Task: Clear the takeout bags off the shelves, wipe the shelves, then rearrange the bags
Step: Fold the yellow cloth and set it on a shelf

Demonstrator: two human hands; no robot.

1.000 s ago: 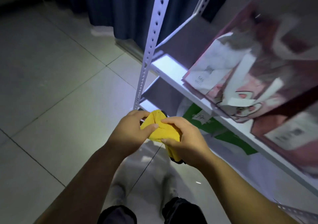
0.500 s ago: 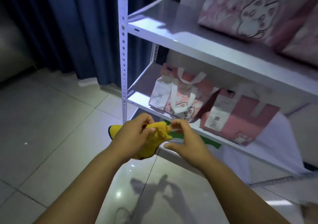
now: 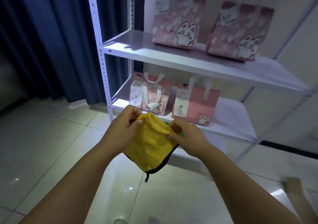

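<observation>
Floor (image 3: 43, 146): pale glossy tiles with dark joints fill the lower half of the view and catch small points of light.
Curtain (image 3: 51, 43): dark blue, hanging in folds at the left, its hem resting on the tiles.
Wall (image 3: 292, 17): plain and light, behind the rack and to the right of it.
Shelving unit (image 3: 99, 51): white metal with perforated uprights, standing between the curtain and the wall.
Upper shelf (image 3: 137, 41): a white board that is bare at its left end, with two bags further right.
Lower shelf (image 3: 228, 113): a white board that is bare at its right end, with two bags toward the left.
Upper left bag (image 3: 175, 19): pink with a white cartoon cat, upright and leaning back a little, with a paper slip near its top.
Upper right bag (image 3: 239, 31): the same pink cat print, just beside the first but not touching it, also carrying a slip.
Lower right bag (image 3: 196, 103): plain pink with white handles raised and a long receipt on its left face.
Lower left bag (image 3: 151, 94): smaller, pink and white, with looped white handles, close against its neighbour.
Yellow cloth (image 3: 151, 146): fluffy with a black edge binding, held in the air in front of the lower shelf, one corner hanging down toward the floor.
Left hand (image 3: 122, 131): curled fingers and thumb pinch the top left fold of the cloth.
Right hand (image 3: 187, 134): thumb and fingertips pinch the bunched top right edge of the cloth.
</observation>
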